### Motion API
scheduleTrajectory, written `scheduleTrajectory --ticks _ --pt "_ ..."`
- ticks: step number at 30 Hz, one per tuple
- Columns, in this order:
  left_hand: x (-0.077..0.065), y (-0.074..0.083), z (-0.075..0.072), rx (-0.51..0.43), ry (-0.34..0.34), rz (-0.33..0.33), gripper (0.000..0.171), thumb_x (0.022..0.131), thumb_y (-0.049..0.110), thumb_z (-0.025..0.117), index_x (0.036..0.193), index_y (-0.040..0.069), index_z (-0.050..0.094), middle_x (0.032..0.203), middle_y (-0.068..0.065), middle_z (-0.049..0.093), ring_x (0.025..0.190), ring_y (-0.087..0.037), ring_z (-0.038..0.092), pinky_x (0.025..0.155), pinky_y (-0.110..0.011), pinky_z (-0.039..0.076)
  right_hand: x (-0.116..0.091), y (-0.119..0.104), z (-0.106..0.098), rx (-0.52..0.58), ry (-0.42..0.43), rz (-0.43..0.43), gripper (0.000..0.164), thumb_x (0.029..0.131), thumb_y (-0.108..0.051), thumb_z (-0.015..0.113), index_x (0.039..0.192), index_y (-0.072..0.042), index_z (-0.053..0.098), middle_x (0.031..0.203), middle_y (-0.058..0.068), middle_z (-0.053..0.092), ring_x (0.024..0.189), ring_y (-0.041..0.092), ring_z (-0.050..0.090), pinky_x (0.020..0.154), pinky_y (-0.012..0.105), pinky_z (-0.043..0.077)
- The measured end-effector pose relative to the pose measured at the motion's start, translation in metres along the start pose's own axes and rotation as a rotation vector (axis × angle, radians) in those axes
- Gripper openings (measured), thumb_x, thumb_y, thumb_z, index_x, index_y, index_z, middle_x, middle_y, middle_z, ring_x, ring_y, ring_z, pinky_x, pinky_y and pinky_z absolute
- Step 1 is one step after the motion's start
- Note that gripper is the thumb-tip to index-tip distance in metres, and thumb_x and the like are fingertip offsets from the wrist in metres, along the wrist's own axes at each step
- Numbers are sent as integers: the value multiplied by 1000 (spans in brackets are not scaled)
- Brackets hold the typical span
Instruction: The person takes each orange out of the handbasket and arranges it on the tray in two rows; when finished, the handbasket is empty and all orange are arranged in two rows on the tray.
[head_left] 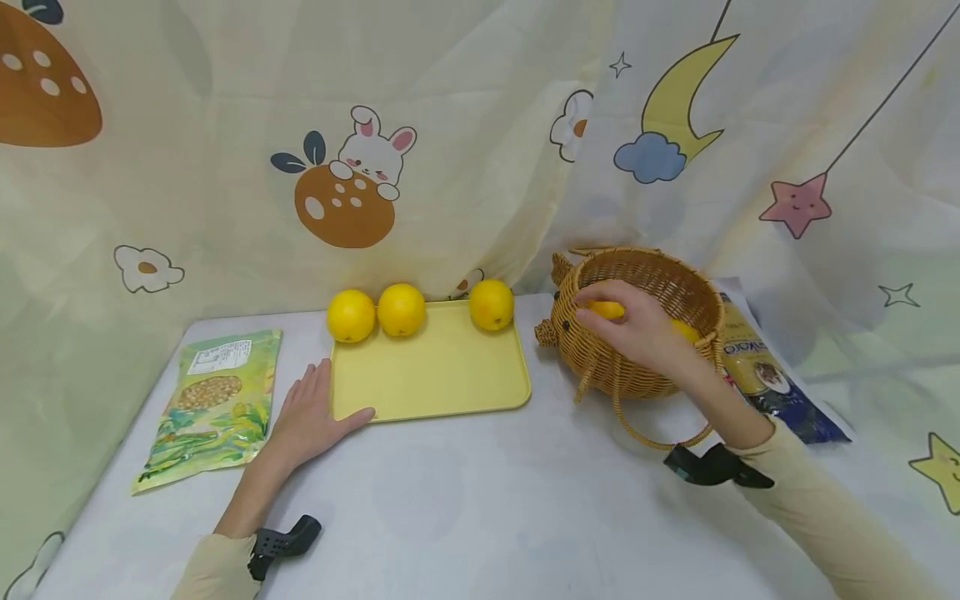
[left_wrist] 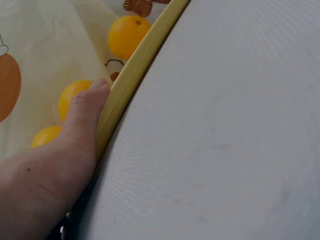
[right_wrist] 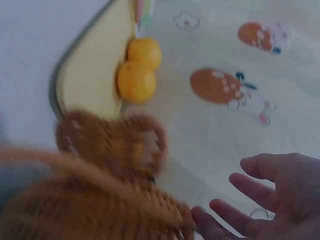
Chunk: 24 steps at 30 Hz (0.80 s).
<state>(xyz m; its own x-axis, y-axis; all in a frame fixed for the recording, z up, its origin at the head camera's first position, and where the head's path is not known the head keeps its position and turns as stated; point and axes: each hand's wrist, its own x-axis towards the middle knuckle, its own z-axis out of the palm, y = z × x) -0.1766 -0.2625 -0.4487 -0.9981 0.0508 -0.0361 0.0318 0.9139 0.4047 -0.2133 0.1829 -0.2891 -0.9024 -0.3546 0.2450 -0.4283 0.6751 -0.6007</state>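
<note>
My left hand [head_left: 309,417] rests at the left edge of a yellow tray [head_left: 427,375], fingers straight, its thumb reaching over the front rim. Three oranges [head_left: 401,309] sit along the tray's back edge, two together at the left and one at the right. Over a wicker animal-shaped basket [head_left: 637,371] hovers my right hand [head_left: 637,325], thumb and fingers apart. In the right wrist view its fingers [right_wrist: 250,192] are spread with nothing between them. Yellow fruit [head_left: 606,309] shows inside the basket, partly hidden by the hand.
A green packet [head_left: 213,404] lies left of the tray. A blue and gold bag [head_left: 780,375] lies behind the basket at the right. The basket's handle [head_left: 652,442] hangs down in front. A patterned cloth [head_left: 480,150] hangs behind the white table [head_left: 480,508].
</note>
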Motion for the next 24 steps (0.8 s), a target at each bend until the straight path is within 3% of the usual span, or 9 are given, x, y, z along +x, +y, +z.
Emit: scheduleTrajectory --ticks 3,10,15,18,24 --pt "0 -1 1 2 1 -3 123 80 75 55 152 -7 -3 158 -34 5 147 -49 7 119 -63 6 24 8 -25 -59 -106 61 35 98 -28 56 123 -5 62 129 16 61 116 34 58 95 51 49" --pt "0 -1 1 -5 3 -3 124 79 76 55 153 -6 -3 159 -33 5 147 -49 7 119 -63 6 92 42 -70 -263 -554 70 47 100 -28 53 136 1 52 137 24 55 122 40 54 99 53 49" --pt "2 -2 1 -7 8 -2 124 79 76 55 153 -5 -3 159 -31 4 148 -48 6 120 -62 6 122 66 -87 -209 -884 330 63 102 -36 46 151 -1 28 155 31 26 138 51 33 96 54 52" --pt "2 -3 1 -8 12 -3 124 79 76 55 153 -5 -3 160 -31 4 148 -47 6 120 -61 6 129 85 -87 -139 -957 465 67 102 -39 46 154 -5 22 158 30 15 143 51 24 101 54 49" --pt "2 -3 1 -6 11 -12 124 79 76 55 153 -5 -3 160 -31 4 148 -47 6 121 -61 5 131 118 -67 191 -966 648 74 101 -31 49 157 -13 5 162 21 8 146 37 25 117 45 35"
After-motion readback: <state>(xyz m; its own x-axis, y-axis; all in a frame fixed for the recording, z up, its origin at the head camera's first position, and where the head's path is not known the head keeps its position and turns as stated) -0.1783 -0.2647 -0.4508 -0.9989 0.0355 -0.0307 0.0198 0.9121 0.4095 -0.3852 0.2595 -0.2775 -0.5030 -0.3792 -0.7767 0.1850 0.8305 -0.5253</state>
